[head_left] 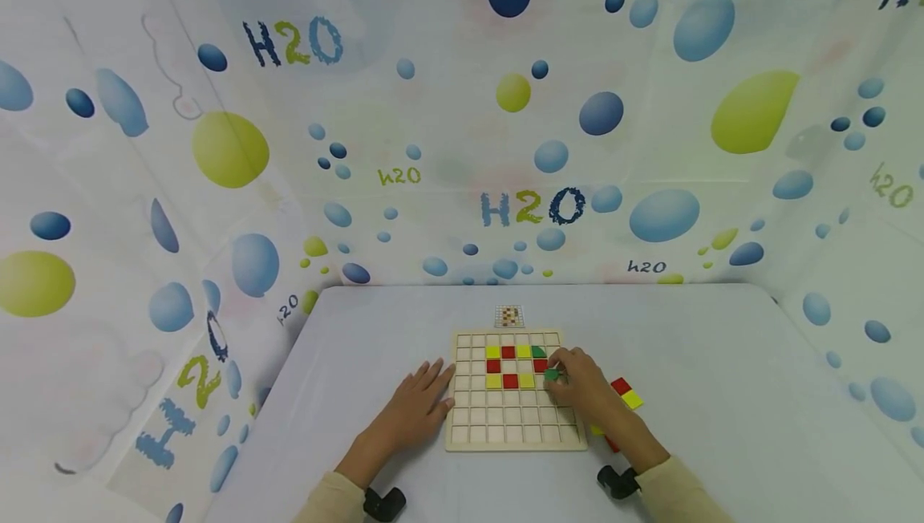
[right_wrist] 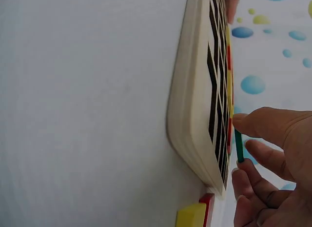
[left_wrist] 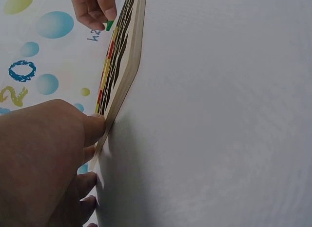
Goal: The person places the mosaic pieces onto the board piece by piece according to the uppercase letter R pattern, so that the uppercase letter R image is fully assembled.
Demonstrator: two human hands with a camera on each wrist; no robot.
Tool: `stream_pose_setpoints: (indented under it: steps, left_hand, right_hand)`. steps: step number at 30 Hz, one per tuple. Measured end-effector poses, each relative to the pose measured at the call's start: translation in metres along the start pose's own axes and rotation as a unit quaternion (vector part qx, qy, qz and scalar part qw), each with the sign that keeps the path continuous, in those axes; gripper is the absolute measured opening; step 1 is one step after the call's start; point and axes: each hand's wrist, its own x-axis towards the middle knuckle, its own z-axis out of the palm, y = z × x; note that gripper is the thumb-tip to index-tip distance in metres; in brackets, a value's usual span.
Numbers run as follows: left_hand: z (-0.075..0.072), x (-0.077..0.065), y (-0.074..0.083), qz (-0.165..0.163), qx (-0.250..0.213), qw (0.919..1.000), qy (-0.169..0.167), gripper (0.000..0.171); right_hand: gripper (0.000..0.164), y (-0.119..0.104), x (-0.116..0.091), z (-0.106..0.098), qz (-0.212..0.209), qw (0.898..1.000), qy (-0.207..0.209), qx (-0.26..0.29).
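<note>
A green tile point(head_left: 552, 375) is pinched by the thumb and fingers of the right hand point(head_left: 581, 383) over the right side of a gridded wooden board point(head_left: 516, 436), whose left edge is touched by the left hand point(head_left: 415, 403), its fingers extended. Red, yellow and green squares point(head_left: 508, 352) are seated in the grid's far half. Loose red and yellow tiles point(head_left: 622, 386) are strewn to the right on the white table point(head_left: 722, 395), partly hidden by the right forearm point(head_left: 638, 435). A small patterned card point(head_left: 509, 315) is placed just beyond the board's far edge, before a bubble-printed backdrop point(head_left: 447, 106).
</note>
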Motion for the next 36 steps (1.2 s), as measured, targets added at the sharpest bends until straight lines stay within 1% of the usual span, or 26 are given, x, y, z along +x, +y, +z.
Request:
stream_pose_setpoints:
  steps: [7, 12, 22, 26, 33, 36]
  left_hand:
    - [0.0001, -0.0008, 0.0021, -0.002, -0.003, 1.0000, 0.002, 0.062]
    - [0.0016, -0.0007, 0.0014, -0.002, -0.002, 1.0000, 0.004, 0.062]
    - [0.0029, -0.0001, -0.0006, -0.001, 0.002, 1.0000, 0.006, 0.062]
    - [0.0030, 0.0002, -0.0011, 0.000, 0.003, 1.0000, 0.007, 0.062]
    - [0.0039, 0.0010, -0.0023, -0.001, 0.004, 1.0000, 0.007, 0.061]
    - [0.0039, 0.0010, -0.0026, 0.000, 0.004, 1.0000, 0.007, 0.061]
  right_hand:
    - [0.016, -0.0044, -0.0003, 0.0068, -0.014, 1.000, 0.003, -0.008]
    - [0.012, -0.0048, 0.0009, 0.0074, -0.021, 1.000, -0.003, -0.006]
    - [0.013, -0.0036, 0.0019, 0.0065, -0.030, 0.999, -0.026, -0.004]
    - [0.012, -0.0045, 0.0014, 0.0048, -0.032, 0.999, -0.027, -0.004]
    - [0.014, -0.0084, 0.0005, 0.0022, -0.022, 0.999, -0.029, 0.005]
    - [0.014, -0.0091, 0.0002, 0.0015, -0.027, 0.999, -0.032, 0.002]
